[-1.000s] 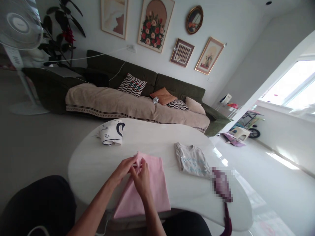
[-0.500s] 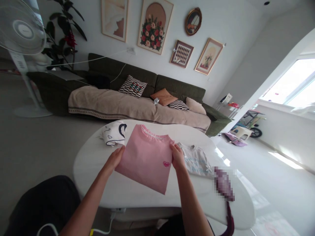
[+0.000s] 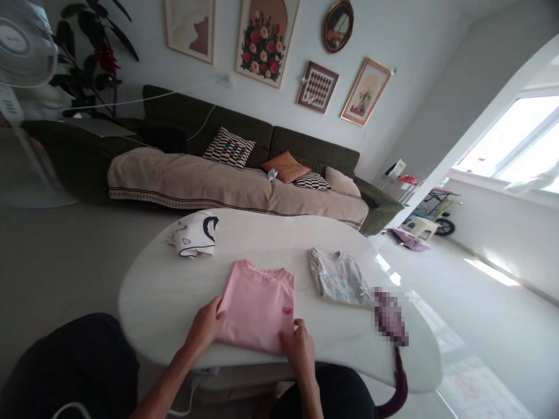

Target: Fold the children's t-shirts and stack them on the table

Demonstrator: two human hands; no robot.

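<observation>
A folded pink T-shirt [image 3: 257,308] lies on the white table [image 3: 257,233] near its front edge, collar pointing away from me and a small heart print at its right. My left hand [image 3: 207,323] grips its left edge, with the thumb on top. At the lower right corner my right hand [image 3: 299,346] pinches the cloth. The fingertips under the fabric are hidden. Off to the right lies a folded grey T-shirt [image 3: 340,277] with pale blue lettering. Toward the back left is a bunched white garment [image 3: 196,235] with dark trim.
A pixelated purple item [image 3: 391,317] with a dark red strap [image 3: 399,387] rests on the table's right side. Behind the table stands a green sofa [image 3: 248,131] with a beige cover and cushions. A white fan [image 3: 26,52] is at the far left.
Both hands have lowered the pink T-shirt toward me onto the table. My right hand has slid from its upper right side down to the lower right corner.
</observation>
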